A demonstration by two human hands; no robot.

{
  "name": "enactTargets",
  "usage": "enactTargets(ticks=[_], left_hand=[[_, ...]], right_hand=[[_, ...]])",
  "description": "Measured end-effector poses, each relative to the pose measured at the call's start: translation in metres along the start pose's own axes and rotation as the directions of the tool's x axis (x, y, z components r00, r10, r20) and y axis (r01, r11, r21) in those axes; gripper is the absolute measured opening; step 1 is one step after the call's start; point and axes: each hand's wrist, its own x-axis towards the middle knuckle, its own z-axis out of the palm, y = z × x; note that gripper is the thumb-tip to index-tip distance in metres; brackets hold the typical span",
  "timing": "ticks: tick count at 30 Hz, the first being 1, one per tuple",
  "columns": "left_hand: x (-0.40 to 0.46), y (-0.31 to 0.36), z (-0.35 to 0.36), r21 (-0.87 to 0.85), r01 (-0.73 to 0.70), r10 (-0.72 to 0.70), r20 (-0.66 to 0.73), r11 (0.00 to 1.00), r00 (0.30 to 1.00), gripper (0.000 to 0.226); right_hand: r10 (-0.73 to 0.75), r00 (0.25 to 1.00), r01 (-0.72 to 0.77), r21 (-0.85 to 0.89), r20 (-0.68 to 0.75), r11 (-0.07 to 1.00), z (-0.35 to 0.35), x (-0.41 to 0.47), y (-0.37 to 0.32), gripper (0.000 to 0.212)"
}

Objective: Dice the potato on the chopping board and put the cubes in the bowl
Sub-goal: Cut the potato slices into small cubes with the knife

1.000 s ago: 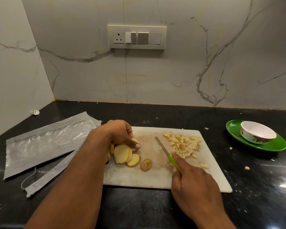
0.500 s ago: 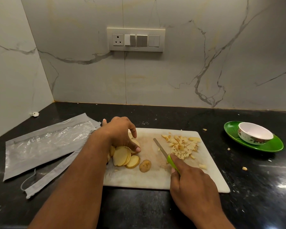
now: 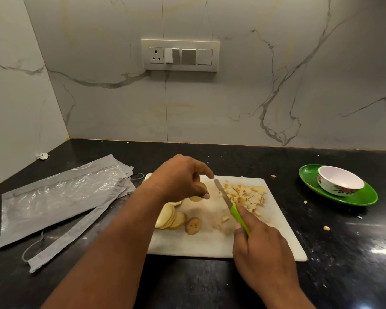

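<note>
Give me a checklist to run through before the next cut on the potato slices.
1. Slice in left hand: potato slice pinched, lifted off the stack: ok.
2. Knife gripped by right hand: ok.
3. Bare spot on chopping board for the slice: ok.
4. Diced pile clear of the blade: not ok, touching.
5. Bowl ready, empty, on green plate: ok.

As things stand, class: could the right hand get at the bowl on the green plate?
Probably yes. The bowl sits open on the plate, right of the board, with only bare counter between. But the right hand grips the knife, so its fingers aren't free.
</note>
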Motion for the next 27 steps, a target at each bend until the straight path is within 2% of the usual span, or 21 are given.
enactTargets(ticks=[3, 6, 10, 13, 17, 19, 23, 25, 27], left_hand=[[0.004, 0.012, 0.013, 0.077, -0.076, 0.074, 0.04, 0.994, 0.997, 0.045], [0.009, 0.021, 0.02, 0.143, -0.145, 0.14, 0.05, 0.979, 0.989, 0.04], [0.012, 0.021, 0.025, 0.182, -0.125, 0.111, 0.085, 0.975, 0.99, 0.034], [0.013, 0.016, 0.025, 0.184, -0.102, 0.093, 0.06, 0.978, 0.994, 0.033], [0.012, 0.015, 0.025, 0.146, -0.076, 0.077, 0.0, 0.986, 0.997, 0.039], [0.01, 0.013, 0.025, 0.083, -0.04, 0.046, -0.073, 0.996, 0.996, 0.035], [0.009, 0.003, 0.019, -0.09, 0.067, -0.09, -0.282, 0.994, 0.955, 0.016], [0.008, -0.002, 0.016, -0.131, 0.15, -0.182, -0.282, 0.98, 0.942, 0.014], [0.009, -0.003, 0.016, -0.124, 0.207, -0.23, -0.224, 0.971, 0.947, 0.015]], right_hand=[[0.04, 0.997, -0.031, 0.149, -0.063, 0.988, -0.001, 0.001, 0.003, 0.051], [0.045, 0.994, -0.025, 0.204, -0.096, 0.979, -0.001, 0.001, 0.006, 0.05], [0.077, 0.989, -0.044, 0.242, -0.127, 0.969, -0.002, 0.003, 0.008, 0.047], [0.081, 0.987, -0.043, 0.257, -0.139, 0.965, -0.002, 0.004, 0.009, 0.047], [0.067, 0.992, -0.042, 0.209, -0.111, 0.977, -0.001, 0.003, 0.008, 0.048], [0.04, 0.994, -0.023, 0.169, -0.101, 0.985, -0.001, 0.003, 0.007, 0.05], [-0.047, 0.998, 0.052, -0.113, 0.041, 0.992, 0.001, 0.0, -0.001, 0.055], [-0.073, 0.992, 0.091, -0.191, 0.101, 0.977, 0.004, -0.002, -0.005, 0.055], [-0.055, 0.99, 0.083, -0.214, 0.133, 0.973, 0.005, -0.003, -0.005, 0.057]])
